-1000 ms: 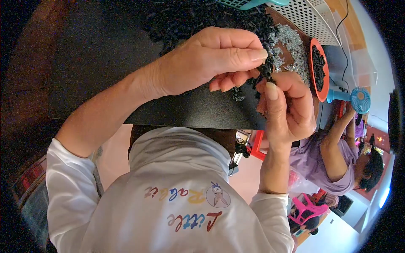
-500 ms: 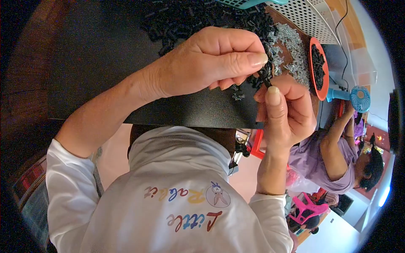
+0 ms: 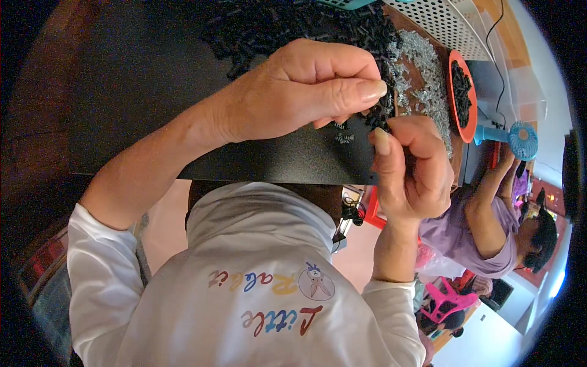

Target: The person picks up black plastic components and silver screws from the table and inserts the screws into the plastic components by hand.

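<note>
My left hand (image 3: 299,92) is raised over the dark table (image 3: 257,159), thumb pressed on the curled fingers; whatever it pinches is hidden. To its lower right, my right hand (image 3: 419,165) is closed too, thumb tip close to the bent index finger. Dark bits show between the two hands, but I cannot tell whether they are held or lie behind. Beyond my hands spreads a heap of small black parts (image 3: 269,30). Beside it lies a pile of small silver metal springs (image 3: 422,61). A few loose springs (image 3: 344,137) rest below my left hand.
An orange plate (image 3: 472,119) of black parts stands right of the springs, near a blue fan (image 3: 523,140). A white perforated basket (image 3: 449,27) and a teal basket (image 3: 348,3) are at the back. Another person in a purple top (image 3: 468,235) is at the right.
The hands have come slightly apart, my right hand shifting a little down and left. The small black part that bridged both pinches no longer shows clearly between them.
</note>
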`<control>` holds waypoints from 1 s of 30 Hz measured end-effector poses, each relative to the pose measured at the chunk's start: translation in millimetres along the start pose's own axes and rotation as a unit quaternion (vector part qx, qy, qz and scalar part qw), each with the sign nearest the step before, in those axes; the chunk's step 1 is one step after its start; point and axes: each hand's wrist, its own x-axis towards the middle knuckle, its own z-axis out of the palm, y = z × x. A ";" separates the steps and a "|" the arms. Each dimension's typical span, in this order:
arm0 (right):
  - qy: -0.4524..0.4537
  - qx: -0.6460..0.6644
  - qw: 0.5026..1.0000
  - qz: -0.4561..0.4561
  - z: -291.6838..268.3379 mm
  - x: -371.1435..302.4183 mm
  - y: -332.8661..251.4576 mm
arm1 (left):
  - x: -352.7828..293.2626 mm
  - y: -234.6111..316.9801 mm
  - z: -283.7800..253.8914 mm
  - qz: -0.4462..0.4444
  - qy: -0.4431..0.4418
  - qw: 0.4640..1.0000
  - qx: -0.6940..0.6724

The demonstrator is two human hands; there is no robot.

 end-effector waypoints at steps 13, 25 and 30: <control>-0.001 -0.004 0.999 -0.040 2.0 6.2 -0.8 | -0.2 -1.8 -1.8 0.005 -0.011 1.000 -0.005; -0.023 0.123 0.992 0.000 0.8 10.8 1.8 | 0.0 1.8 -2.4 -0.033 -0.041 0.996 -0.079; -0.046 0.055 0.996 -0.049 -3.7 23.9 3.7 | 1.2 -0.5 -2.7 -0.076 -0.054 0.985 -0.145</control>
